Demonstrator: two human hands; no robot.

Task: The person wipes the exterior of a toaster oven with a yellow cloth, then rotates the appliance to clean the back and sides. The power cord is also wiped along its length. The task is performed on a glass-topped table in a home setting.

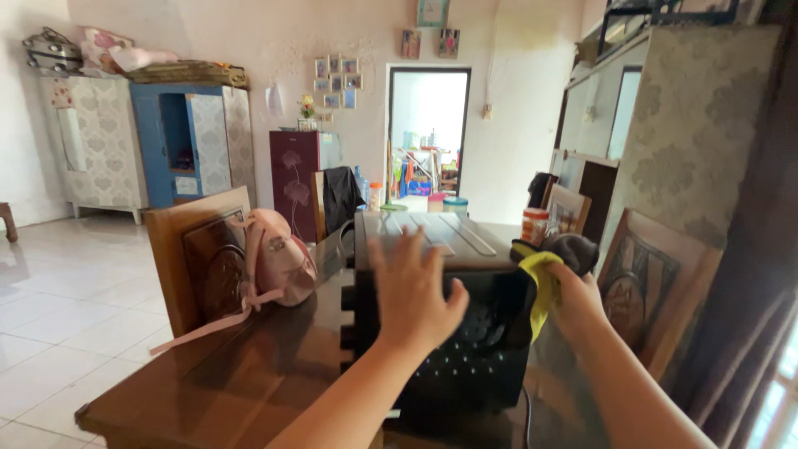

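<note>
A black countertop oven [449, 333] with a perforated side and a metal top stands on a dark wooden table [249, 374]. My left hand [411, 291] is spread flat against the oven's near side, fingers apart, holding nothing. My right hand [573, 291] sits at the oven's right upper edge, closed on a yellow and black cloth [544, 278] that drapes over the corner.
A pink backpack [278, 262] leans on a wooden chair back [195, 258] at the table's left. Jars and containers [532, 224] stand behind the oven. Framed pictures [657, 291] lean against a cabinet on the right. Cupboards line the far wall beside a doorway [428, 133].
</note>
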